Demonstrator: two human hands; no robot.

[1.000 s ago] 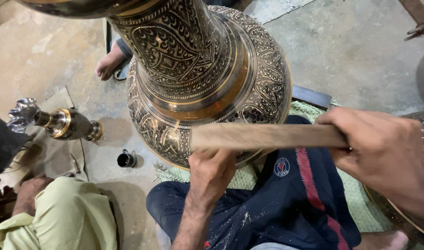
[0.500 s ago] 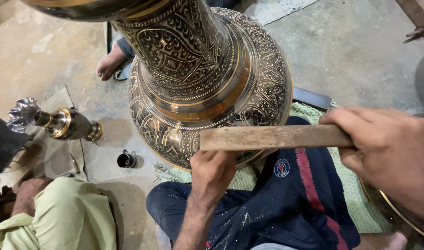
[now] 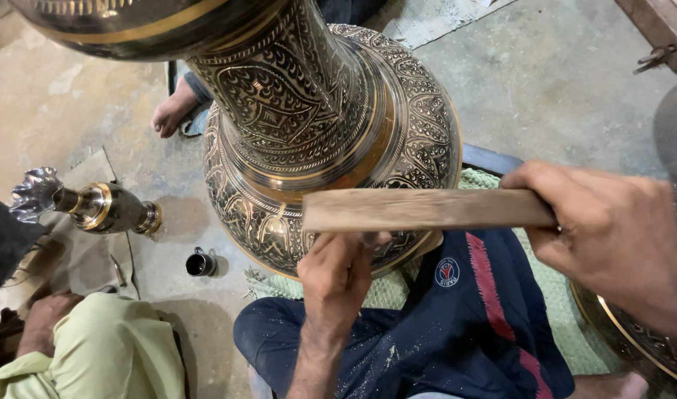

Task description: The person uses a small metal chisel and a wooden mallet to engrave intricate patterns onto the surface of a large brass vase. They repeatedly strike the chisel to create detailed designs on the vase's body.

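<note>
Gripping flat wooden stick at its right end, right hand closed around it, stick lying level across engraved brass vase base. Left hand below stick, fingers pressed on vase lower edge; what they pinch, cannot tell. Small black cup on floor nearby.

Big vase stands on the floor ahead of the knees — wooden stick crosses its base, right hand at the stick's right end, left hand beneath. Small cup and a lying small vase sit left — another person's foot behind.
</note>
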